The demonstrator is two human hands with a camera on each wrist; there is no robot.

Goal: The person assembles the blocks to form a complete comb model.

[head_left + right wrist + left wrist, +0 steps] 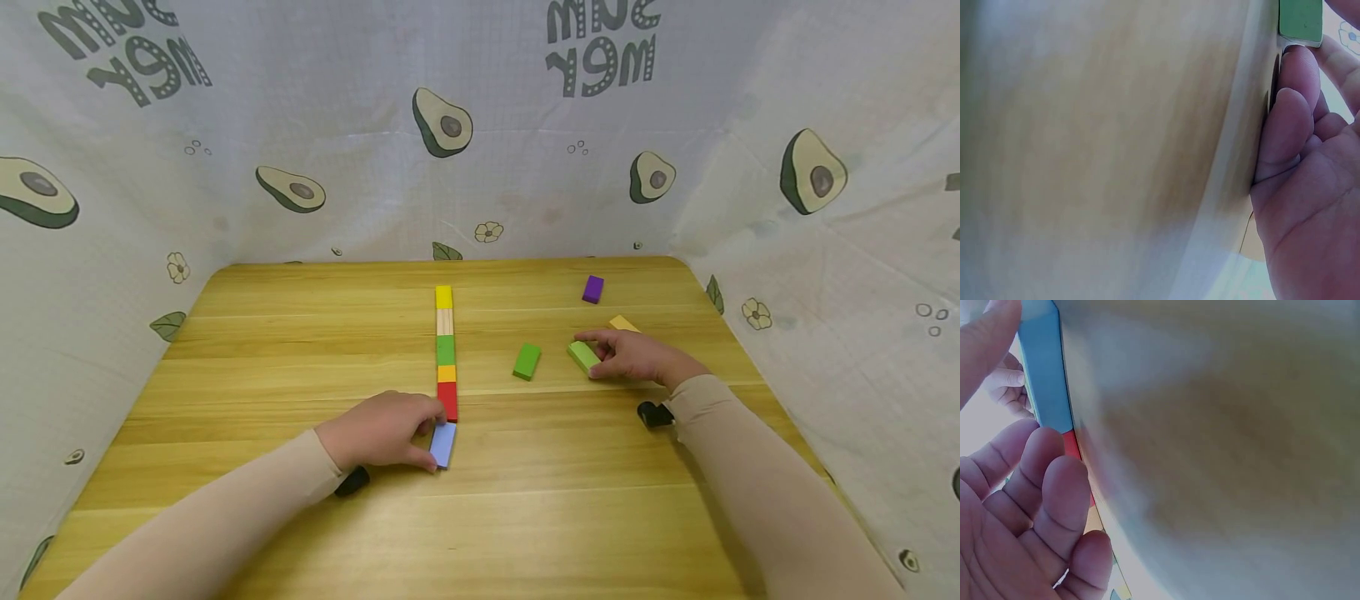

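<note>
A light blue block (443, 445) lies at the near end of a straight row of blocks, right below a red block (447, 400). My left hand (386, 429) pinches it between thumb and index finger; in the left wrist view the blue block (1047, 372) stands between thumb and fingertips, the other fingers loosely bent. To the right, my right hand (637, 357) holds a light green block (583, 357) by its ends with thumb and fingers. The right wrist view shows only part of that green block (1301, 22) at the top edge.
Beyond the red block the row continues with orange (447, 373), green (446, 350), plain wood (445, 322) and yellow (444, 297) blocks. A green block (527, 362) lies between the hands, a purple one (593, 289) farther back. A yellow-orange block (622, 323) is partly behind the right hand.
</note>
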